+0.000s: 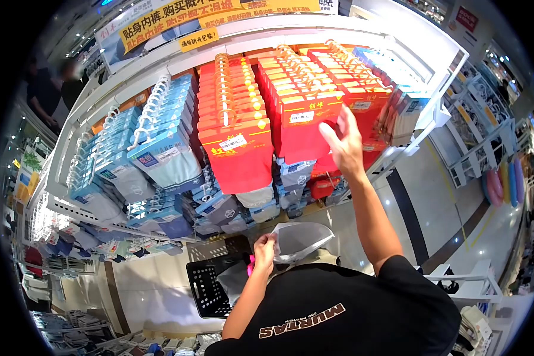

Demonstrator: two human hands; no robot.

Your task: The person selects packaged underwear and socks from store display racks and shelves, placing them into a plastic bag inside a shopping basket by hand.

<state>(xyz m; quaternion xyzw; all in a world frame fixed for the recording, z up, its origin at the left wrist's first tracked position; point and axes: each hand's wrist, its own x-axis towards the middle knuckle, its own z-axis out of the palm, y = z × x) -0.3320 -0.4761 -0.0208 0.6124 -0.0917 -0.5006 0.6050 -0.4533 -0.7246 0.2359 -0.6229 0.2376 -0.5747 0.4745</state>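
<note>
My right hand [345, 142] reaches up to the rack, fingers apart, at the right edge of a row of red hanging packs [302, 127]; whether it touches them is hard to tell. Low in front of my body, my left hand [266, 248] pinches the edge of a translucent plastic bag [302, 240]. Something pink shows beside the left wrist. Another row of red packs [234, 154] hangs to the left on orange hooks, and light blue packs [166, 151] hang further left.
A black basket [210, 288] is by my left forearm. Grey packs [222, 210] hang on a lower tier. Yellow signs [199, 40] top the white rack. Two people stand at the upper left. White shelving [477, 127] is at the right.
</note>
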